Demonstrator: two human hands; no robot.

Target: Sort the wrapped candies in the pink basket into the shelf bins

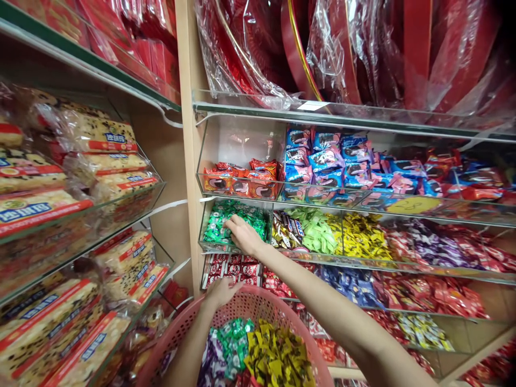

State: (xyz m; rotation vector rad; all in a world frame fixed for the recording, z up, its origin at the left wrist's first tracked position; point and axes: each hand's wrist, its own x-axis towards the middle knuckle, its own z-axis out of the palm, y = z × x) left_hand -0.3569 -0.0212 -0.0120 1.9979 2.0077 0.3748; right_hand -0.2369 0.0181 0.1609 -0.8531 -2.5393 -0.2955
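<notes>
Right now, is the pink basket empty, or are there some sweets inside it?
Not empty: the pink basket holds green-wrapped sweets and yellow-wrapped sweets, piled up inside its rim.

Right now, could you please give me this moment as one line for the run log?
right hand: on green-wrapped sweets in clear acrylic bin | left hand: on pink plastic basket rim | basket contents: yellow-wrapped sweets

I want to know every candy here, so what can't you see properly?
Head view only:
The right hand hides what it touches among the green-wrapped sweets.
The pink basket is cut off by the bottom edge, and sweets hide its floor.
The writing on the yellow shelf sign is too blurred to read.
The red packages are cut off by the top edge.
</notes>
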